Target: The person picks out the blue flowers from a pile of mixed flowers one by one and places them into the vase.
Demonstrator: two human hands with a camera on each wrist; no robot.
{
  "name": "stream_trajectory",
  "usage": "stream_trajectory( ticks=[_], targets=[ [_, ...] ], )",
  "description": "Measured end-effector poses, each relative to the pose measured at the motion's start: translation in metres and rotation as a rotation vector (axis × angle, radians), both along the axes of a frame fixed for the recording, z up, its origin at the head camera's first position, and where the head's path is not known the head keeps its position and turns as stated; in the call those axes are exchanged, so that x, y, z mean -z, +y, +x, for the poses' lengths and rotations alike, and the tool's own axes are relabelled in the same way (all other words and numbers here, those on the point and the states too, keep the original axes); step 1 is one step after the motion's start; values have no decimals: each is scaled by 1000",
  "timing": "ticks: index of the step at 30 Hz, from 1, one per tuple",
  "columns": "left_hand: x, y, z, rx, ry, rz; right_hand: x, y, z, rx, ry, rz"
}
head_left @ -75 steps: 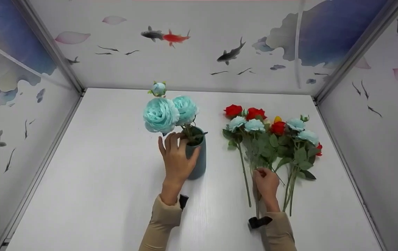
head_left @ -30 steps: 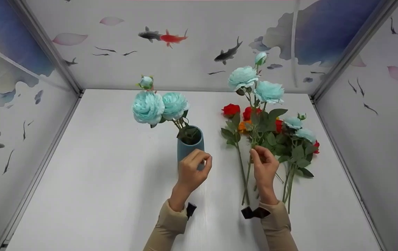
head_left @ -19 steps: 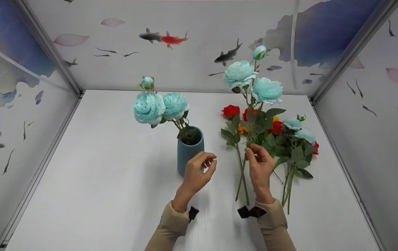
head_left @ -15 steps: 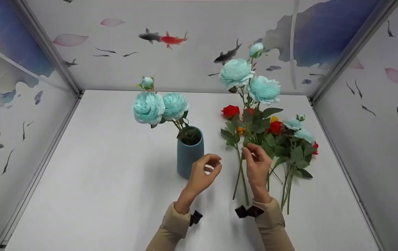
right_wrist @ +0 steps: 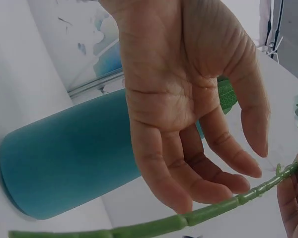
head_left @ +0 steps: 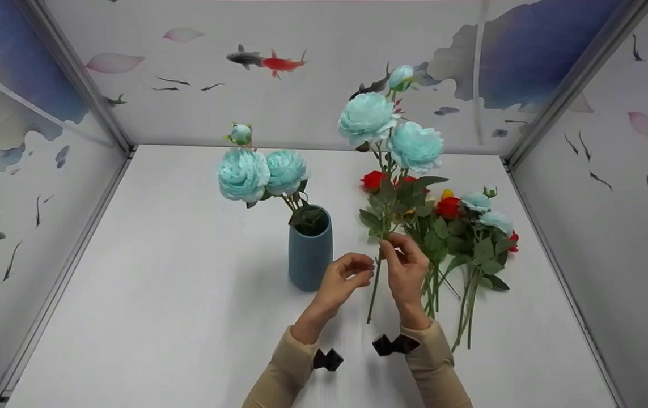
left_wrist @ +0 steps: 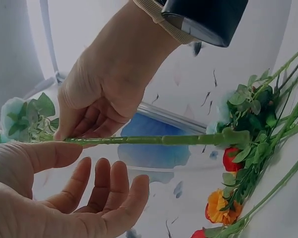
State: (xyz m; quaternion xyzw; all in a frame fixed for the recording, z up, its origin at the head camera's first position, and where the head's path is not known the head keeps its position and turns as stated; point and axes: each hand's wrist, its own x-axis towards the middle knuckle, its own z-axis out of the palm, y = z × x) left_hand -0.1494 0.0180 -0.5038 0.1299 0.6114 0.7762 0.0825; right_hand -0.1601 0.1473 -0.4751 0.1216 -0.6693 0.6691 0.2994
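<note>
Above the white flat table point(head_left: 142, 317), nearest, the left hand point(head_left: 339, 283) hangs, thumb and fingers apart, gripping nothing. The right hand point(head_left: 407, 269) pinches a pale-turquoise, two-bloomed artificial flower point(head_left: 366, 119) below its leaves, raised right of the smooth blue cylindrical vase point(head_left: 310, 258), blooms towards the far edge. Probably light, springy, top-heavy: hold its bare green stem, sparing soft petals.
</note>
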Motion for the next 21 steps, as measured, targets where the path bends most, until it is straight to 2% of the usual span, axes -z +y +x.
stream_trajectory(
  ticks=[5,9,13,17,21],
  targets=[
    [2,1,-1,-2,-25,4,16,-1,-6,-9,16,17],
    [3,1,-1,-16,-20,-16,21,-3,-6,-23,35,21],
    [4,1,-1,-33,6,-34,21,-6,-2,-24,1,29],
    [-8,-1,4,-64,70,-74,9,-11,4,-31,-14,29],
    [-21,-3,12,-125,179,-144,-1,-14,10,-43,-17,24]
  ],
)
